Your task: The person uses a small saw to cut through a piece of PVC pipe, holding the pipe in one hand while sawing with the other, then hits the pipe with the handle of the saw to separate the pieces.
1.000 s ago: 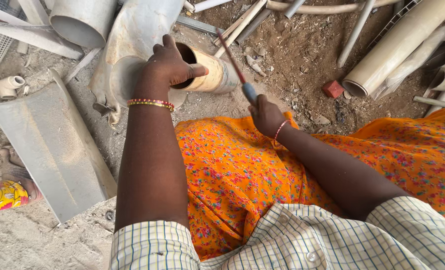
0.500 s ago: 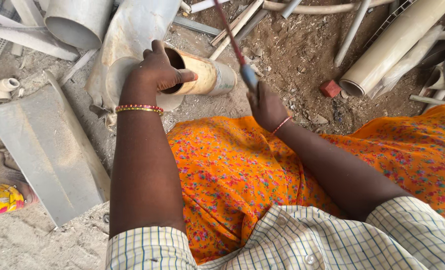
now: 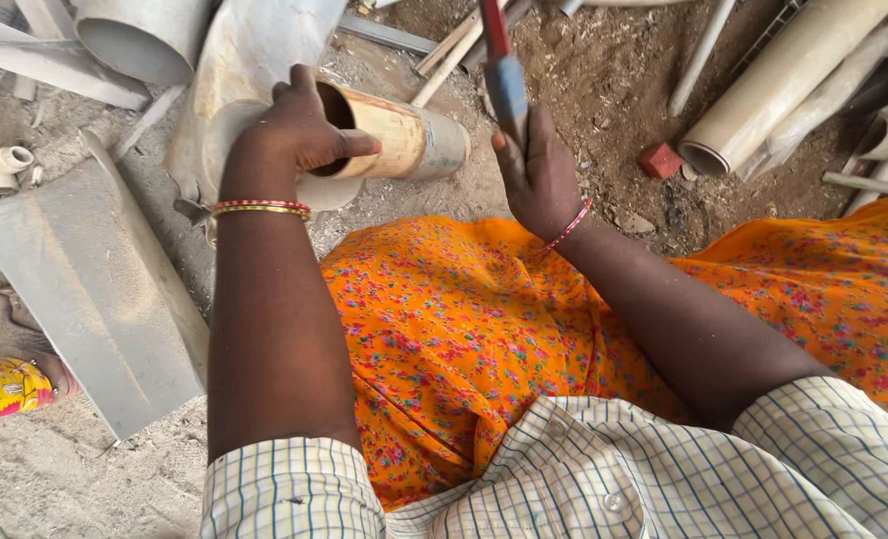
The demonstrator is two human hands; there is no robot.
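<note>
My left hand (image 3: 299, 130) grips the open end of a short tan pipe section (image 3: 404, 135), fingers over its rim, thumb along the side. The pipe lies on its side, resting on a larger pale pipe fitting (image 3: 249, 60). My right hand (image 3: 539, 180) is closed around the blue handle of a thin tool with a red shaft (image 3: 499, 40), held upright just right of the pipe's far end. Bangles circle my left wrist, a thin red band my right. An orange flowered cloth (image 3: 484, 329) covers my lap below both hands.
Grey pipes (image 3: 134, 40) and a flat grey channel piece (image 3: 84, 289) lie at left. A long cream pipe (image 3: 783, 85) and thin rods lie at upper right. A small red block (image 3: 660, 160) sits on the dirt. A yellow wrapper (image 3: 0, 389) is at the left edge.
My right hand has swung the red-shafted tool from a slant to nearly upright and moved closer to the pipe. My left hand has kept its hold on the pipe's rim.
</note>
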